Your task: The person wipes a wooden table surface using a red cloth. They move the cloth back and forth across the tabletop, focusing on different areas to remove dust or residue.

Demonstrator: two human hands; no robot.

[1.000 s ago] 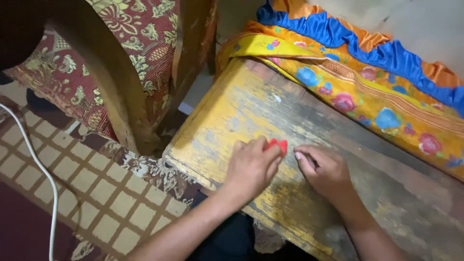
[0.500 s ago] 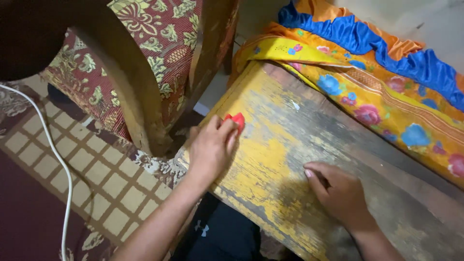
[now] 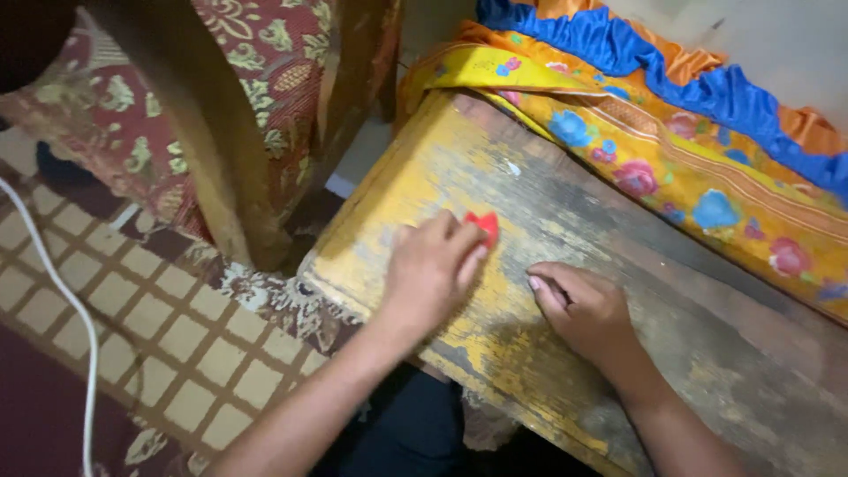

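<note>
A: What does the left hand [image 3: 433, 269] hold?

B: Its fingers are closed on a small red object [image 3: 483, 226], which is pressed against the yellow tabletop [image 3: 402, 208]. I see only a corner of the red object beyond the fingertips, so I cannot tell what it is exactly.

A: Where on the tabletop is it?

B: In the yellow painted part, near the left end, where the paint is worn and scratched. Further to the right the paint is gone and the wood looks dark and grey.

A: And the right hand [image 3: 587, 309]?

B: It rests on the tabletop just beside the left hand, on the right of it. The fingers are curled together and the fingertips touch the wood. Whether something is inside this hand, I cannot tell.

A: What is around them?

B: A flowered orange cloth [image 3: 707, 190] with a blue frill [image 3: 680, 75] lies along the far edge of the tabletop. On the left stands a wooden chair [image 3: 199, 132] with red patterned upholstery. Below it is a carpet [image 3: 159, 336] with a pattern of beige squares, and a white cable [image 3: 66, 309] runs over the carpet.
</note>
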